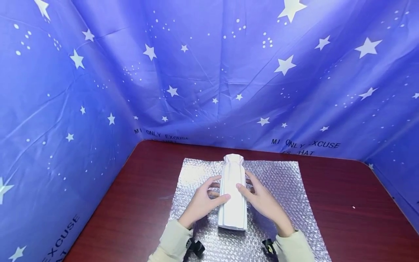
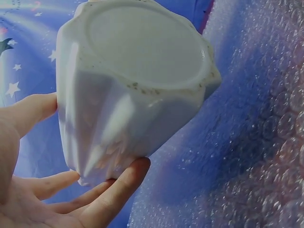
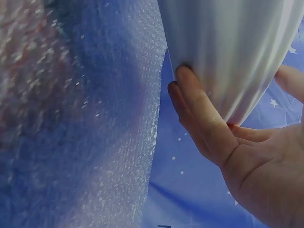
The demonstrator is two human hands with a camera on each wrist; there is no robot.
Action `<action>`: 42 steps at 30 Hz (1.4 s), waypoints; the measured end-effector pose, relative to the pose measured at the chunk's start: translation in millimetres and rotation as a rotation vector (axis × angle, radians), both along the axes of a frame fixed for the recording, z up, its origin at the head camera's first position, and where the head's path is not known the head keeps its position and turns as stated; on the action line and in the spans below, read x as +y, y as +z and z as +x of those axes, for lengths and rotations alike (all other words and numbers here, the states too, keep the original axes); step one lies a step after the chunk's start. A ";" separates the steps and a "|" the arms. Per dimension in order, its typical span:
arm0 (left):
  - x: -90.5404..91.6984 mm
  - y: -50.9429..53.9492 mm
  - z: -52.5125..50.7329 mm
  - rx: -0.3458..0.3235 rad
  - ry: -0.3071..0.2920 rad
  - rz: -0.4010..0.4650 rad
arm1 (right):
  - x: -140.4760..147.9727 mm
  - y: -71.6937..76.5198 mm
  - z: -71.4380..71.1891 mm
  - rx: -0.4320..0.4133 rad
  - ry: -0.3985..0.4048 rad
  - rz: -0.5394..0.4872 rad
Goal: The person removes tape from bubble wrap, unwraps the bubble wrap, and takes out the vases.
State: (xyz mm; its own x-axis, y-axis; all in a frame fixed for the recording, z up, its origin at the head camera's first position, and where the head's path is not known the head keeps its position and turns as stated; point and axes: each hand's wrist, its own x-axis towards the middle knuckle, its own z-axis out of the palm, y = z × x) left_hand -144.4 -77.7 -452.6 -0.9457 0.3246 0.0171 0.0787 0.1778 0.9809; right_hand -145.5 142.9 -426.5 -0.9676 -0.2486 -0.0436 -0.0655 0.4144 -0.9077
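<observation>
A white vase with fluted sides points its narrow neck away from me and its base toward me. From the left side my left hand grips it, thumb on top and fingers curled at its side and underside. My right hand holds the opposite side in the same manner. The left wrist view shows the vase's flat round base with small dark marks along its rim. In the right wrist view, fingertips press the smooth vase wall. Beneath the vase lies a sheet of bubble wrap.
The bubble wrap is spread on a dark red wooden table. A blue curtain with white stars surrounds the table's back and sides. A tiny white speck lies on the table at right. Each wrist wears a black camera mount.
</observation>
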 end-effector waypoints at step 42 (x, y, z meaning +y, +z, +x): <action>-35.9 10.9 -15.1 0.044 0.095 0.019 | -51.0 7.1 -20.0 0.118 -0.064 -0.020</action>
